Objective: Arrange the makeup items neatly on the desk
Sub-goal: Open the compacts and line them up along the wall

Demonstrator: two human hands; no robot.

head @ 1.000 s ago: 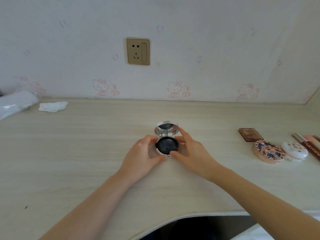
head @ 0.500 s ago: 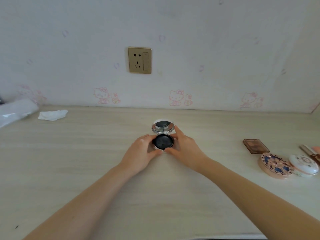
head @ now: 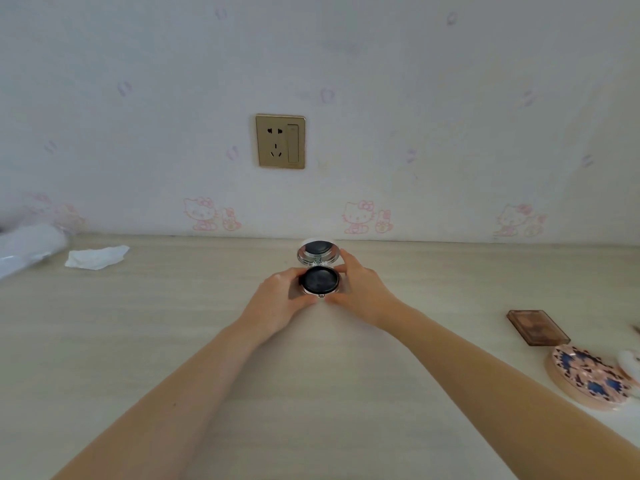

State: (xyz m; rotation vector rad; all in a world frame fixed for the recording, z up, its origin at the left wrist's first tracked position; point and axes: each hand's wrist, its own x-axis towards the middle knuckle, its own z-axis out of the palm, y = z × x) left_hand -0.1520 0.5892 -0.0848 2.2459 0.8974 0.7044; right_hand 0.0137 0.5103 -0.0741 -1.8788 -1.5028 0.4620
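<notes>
Off past my left fingers, well clear of them, the crumpled tissue (head: 97,257) lies at the back of the desk (head: 138,341). My left hand (head: 277,299) has its fingers curled round the left rim of the open compact (head: 318,279), thumb at the near edge, and my right hand (head: 360,292) grips the right rim, one finger reaching up beside the raised mirror lid (head: 317,251).

And here's the change: a second ago the compact sat nearer to me, and I've slid it away toward the wall, both hands on it the whole way. The lid was up then and is up now. So I reckon I'm picking its spot at the back, but it's not tidy until that lid shuts.

Well out beyond my right fingers wait the brown palette (head: 536,327) and the patterned round compact (head: 588,375), untouched.
</notes>
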